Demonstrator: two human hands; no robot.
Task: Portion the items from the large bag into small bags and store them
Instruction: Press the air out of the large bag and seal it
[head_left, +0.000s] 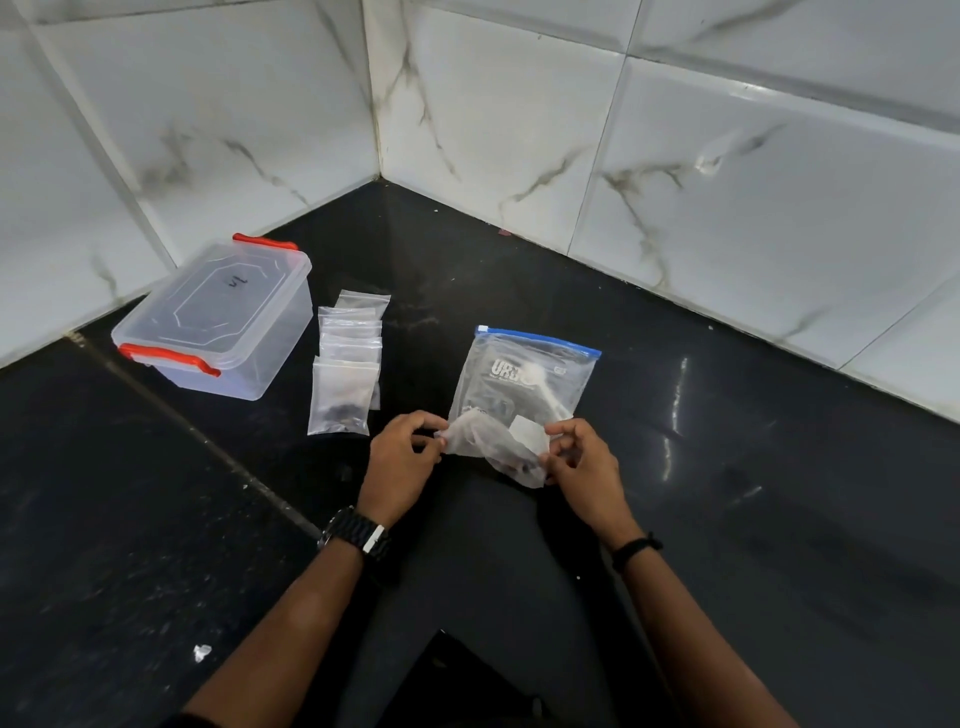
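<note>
Glossy black stone floor (779, 519) is meeting two white marble-look tiled walls (727, 156) at a corner (378, 176). Grey veins are running across tiles; overhead light is glaring off the floor at right.

Both forearms reach forward from bottom of frame, converging toward centre. Left hand (400, 457) fingers curled, thumb and fingertips pinching the left edge of a small bag (493, 447). Right hand (584, 462) fingers curled, pinching its right edge. Watch (356, 535) on left wrist, dark band (636, 550) on right wrist.
</note>
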